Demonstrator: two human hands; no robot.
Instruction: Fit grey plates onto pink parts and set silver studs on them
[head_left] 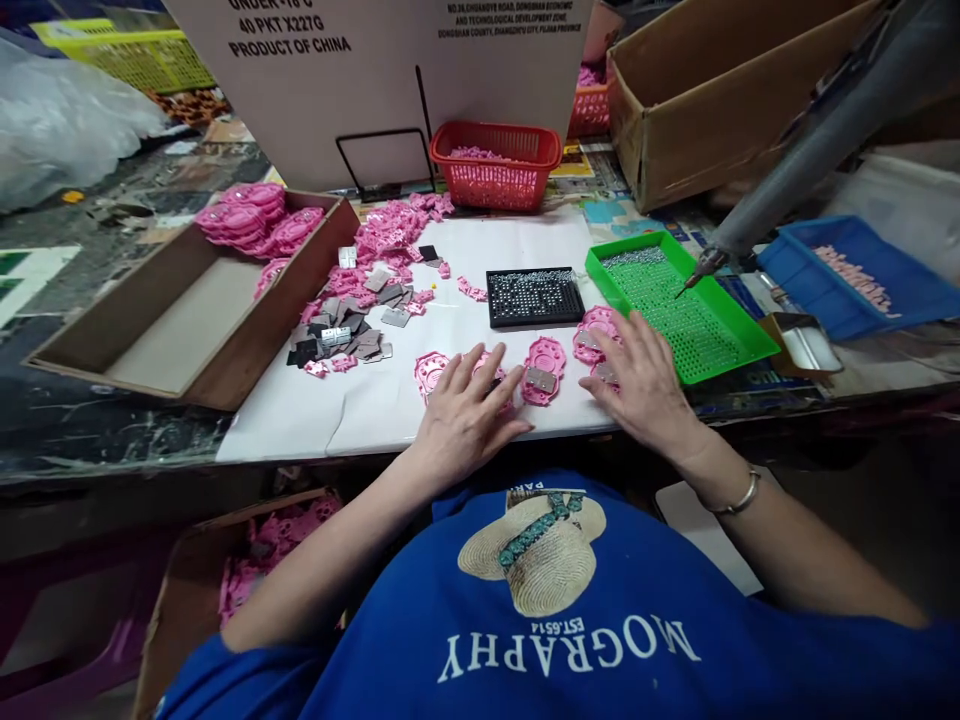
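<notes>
Several pink plastic casings lie in a row along the near edge of the white board. My left hand [469, 405] rests with spread fingers over the left pink casing [430, 372] and its neighbour, partly hiding both. Between my hands sits a pink casing [544, 365] with a grey plate [540, 380] on it. My right hand [641, 385], fingers apart, is over the pink casing [598, 325] on the right and covers part of it. Neither hand visibly grips anything. Behind the row is a black tray [534, 297] of small screws.
A green tray [720, 345] of screws stands right, under a hanging screwdriver [705, 265]. Grey plates [367, 345] and pink parts [390, 230] are heaped left, beside a cardboard box [82, 365]. A red basket [499, 185] stands behind; a blue tray [900, 310] is far right.
</notes>
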